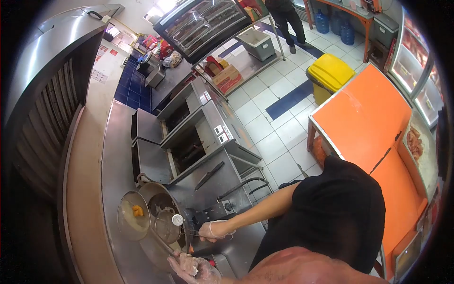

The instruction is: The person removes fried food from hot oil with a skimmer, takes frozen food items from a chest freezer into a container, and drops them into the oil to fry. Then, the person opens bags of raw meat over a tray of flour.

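My right hand (213,230), in a clear glove, is closed around the thin handle of a mesh strainer (166,229) in a large round pan (150,246). A round white dial (177,219) sits at the strainer's edge. Below it, my left hand (195,270), gloved and caked with pale batter, is at the end of a long handle, its fingers curled around it. That handle leads to a second round strainer (126,221) beyond the pan, with orange-yellow food pieces (137,211) in it.
Beside the pan are a dark-handled knife (209,175) on the steel counter and fryers (194,142). An orange table (364,109) with a food tray (428,151), a yellow bin (331,73) and a display case (203,26) stand around. A person (286,19) stands at the back.
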`<control>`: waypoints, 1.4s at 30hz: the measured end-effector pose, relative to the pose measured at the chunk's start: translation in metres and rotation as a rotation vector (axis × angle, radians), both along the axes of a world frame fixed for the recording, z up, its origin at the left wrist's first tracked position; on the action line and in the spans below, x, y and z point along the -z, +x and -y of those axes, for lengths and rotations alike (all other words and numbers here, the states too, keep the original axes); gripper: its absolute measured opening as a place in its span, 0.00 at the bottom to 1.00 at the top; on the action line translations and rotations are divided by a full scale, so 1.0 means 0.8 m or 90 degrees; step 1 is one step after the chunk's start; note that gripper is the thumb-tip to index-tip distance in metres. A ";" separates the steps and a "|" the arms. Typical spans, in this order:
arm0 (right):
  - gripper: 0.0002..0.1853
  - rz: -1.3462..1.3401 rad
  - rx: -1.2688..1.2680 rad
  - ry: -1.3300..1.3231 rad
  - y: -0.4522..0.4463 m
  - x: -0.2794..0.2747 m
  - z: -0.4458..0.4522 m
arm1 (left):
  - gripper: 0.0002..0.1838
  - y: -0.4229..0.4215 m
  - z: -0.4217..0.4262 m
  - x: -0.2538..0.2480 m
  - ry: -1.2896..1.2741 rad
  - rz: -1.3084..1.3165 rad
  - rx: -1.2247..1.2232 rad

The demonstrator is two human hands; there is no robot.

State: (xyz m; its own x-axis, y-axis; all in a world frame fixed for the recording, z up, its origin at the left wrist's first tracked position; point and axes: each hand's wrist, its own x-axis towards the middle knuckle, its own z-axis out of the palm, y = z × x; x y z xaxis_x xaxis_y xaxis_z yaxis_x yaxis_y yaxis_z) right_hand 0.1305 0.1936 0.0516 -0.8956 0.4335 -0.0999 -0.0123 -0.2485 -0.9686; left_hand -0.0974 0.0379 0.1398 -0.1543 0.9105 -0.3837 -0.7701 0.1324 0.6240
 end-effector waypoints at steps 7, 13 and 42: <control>0.23 -0.008 -0.025 0.017 -0.018 0.029 0.001 | 0.27 -0.007 -0.017 0.013 -0.014 -0.003 -0.001; 0.24 -0.035 -0.034 0.014 -0.018 0.037 -0.003 | 0.28 -0.013 -0.025 0.019 -0.019 -0.004 -0.001; 0.23 -0.010 -0.061 0.057 -0.005 0.033 -0.012 | 0.32 -0.029 -0.026 0.037 -0.014 -0.007 0.015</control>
State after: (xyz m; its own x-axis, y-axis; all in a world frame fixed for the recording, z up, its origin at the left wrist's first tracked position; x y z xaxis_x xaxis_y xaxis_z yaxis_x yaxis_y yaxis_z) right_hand 0.1265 0.2030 0.0249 -0.9345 0.3523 -0.0508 -0.0072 -0.1613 -0.9869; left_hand -0.1207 0.0584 0.1105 -0.1367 0.9052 -0.4023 -0.7598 0.1648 0.6289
